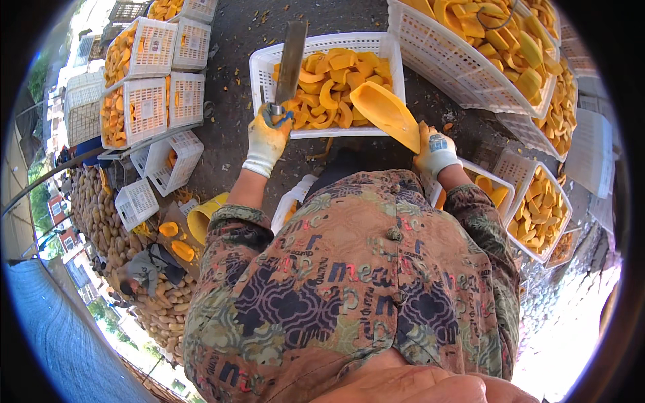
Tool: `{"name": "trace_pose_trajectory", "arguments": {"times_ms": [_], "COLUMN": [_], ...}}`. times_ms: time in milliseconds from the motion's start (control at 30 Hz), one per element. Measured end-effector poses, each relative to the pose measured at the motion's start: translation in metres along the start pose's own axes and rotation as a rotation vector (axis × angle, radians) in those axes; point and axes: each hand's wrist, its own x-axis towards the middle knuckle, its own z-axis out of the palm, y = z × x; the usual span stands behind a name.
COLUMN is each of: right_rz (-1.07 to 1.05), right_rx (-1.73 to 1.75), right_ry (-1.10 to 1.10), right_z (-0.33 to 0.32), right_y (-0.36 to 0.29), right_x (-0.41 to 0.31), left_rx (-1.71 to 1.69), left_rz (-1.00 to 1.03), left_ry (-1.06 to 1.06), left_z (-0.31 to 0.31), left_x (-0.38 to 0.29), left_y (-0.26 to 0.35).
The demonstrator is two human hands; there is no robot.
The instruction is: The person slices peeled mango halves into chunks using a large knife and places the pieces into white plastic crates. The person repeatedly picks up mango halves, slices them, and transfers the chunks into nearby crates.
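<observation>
My left hand (pixel 268 135), in a stained white knit glove, grips the handle of a broad-bladed knife (pixel 292 60). Its blade points away from me, over the left side of a white plastic crate (pixel 326 134) that holds cut orange pumpkin pieces (pixel 330 95). In my right hand (pixel 434 147), also gloved, is one end of a long, hollowed pumpkin piece (pixel 385 111). This piece slants over the crate's near right corner with its pale orange hollow side up. The knife and the held piece are apart.
Large crates of cut pumpkin (pixel 453 65) stand at the upper right, smaller ones (pixel 539 211) at the right. Stacked crates (pixel 151 48) stand at the left. A yellow bucket (pixel 204 216) lies near my left elbow. Beyond it, a person (pixel 146 269) is by a heap of whole squash (pixel 101 216).
</observation>
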Motion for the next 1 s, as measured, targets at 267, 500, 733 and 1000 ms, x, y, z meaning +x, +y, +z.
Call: {"name": "trace_pose_trajectory", "arguments": {"times_ms": [267,500,733,1000], "right_rz": [-0.26,-0.213,-0.241,-0.043], "right_rx": [-0.208,-0.23,-0.23,-0.1], "right_ry": [0.015,-0.004,0.017,0.002], "right_z": [-0.083,-0.088,-0.096,-0.08], "right_y": [-0.1,-0.104,-0.117,-0.082], "right_x": [0.061,0.083,0.095,0.095], "left_rx": [0.645,0.189,0.354,-0.026], "left_rz": [-0.249,-0.19,-0.125,-0.062], "left_ry": [-0.341,-0.067,-0.369,-0.203], "left_z": [0.014,-0.04,0.018,0.01], "left_x": [0.011,0.046,0.042,0.073], "left_y": [-0.046,-0.026,-0.053,0.0]}}
